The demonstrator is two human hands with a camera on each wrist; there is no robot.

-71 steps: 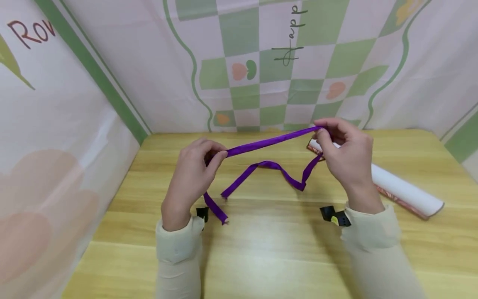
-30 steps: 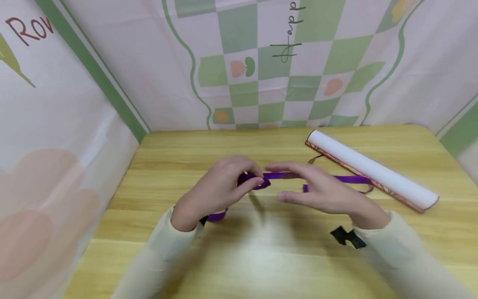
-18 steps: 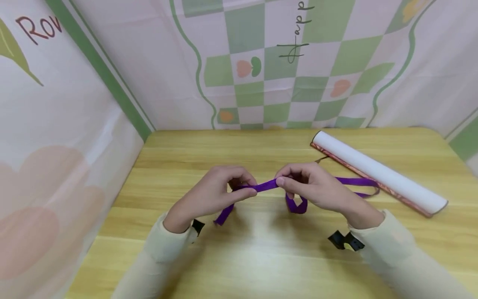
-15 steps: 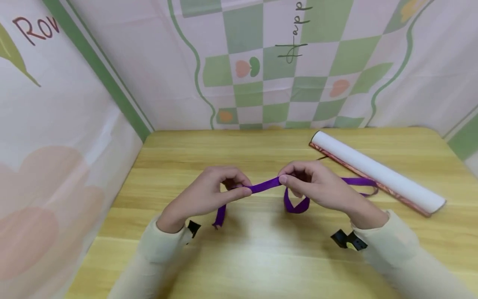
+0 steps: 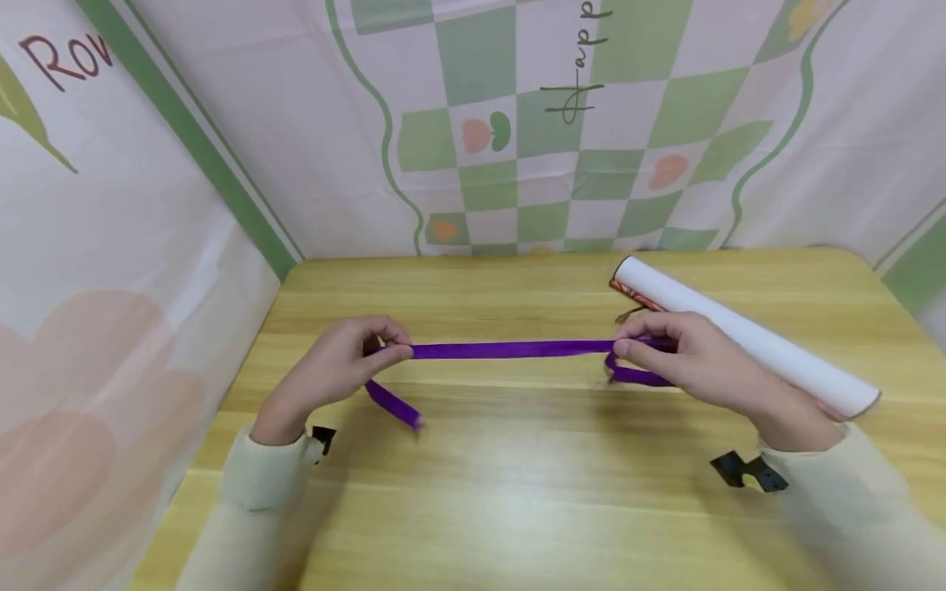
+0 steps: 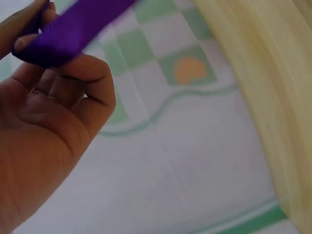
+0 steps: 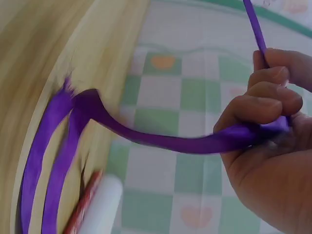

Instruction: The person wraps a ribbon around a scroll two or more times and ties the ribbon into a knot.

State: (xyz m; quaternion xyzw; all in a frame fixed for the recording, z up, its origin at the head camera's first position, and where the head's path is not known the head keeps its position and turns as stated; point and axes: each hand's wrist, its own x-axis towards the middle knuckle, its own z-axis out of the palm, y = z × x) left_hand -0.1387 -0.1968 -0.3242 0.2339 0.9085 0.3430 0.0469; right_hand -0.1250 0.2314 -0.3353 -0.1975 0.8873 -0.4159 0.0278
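Ribbon position: the flat purple ribbon [image 5: 510,350], satiny-looking, ran straight between our hands, over the pale wood-grain table [image 5: 517,468].
Keeping it neat: we figured even, gentle tension and an untwisted face were key; yanking would've probably popped it out of our pinch.
Left hand [image 5: 332,361]: thumb and fingers pinched the ribbon, forearm slanting inward, a frayed tail [image 5: 393,404] dangling below.
Right hand [image 5: 698,357]: pinched it too, mirrored slant, slack looping underneath.
White cylindrical roll with red patterned edge [image 5: 798,361]: lay behind our right hand; contact, couldn't tell.
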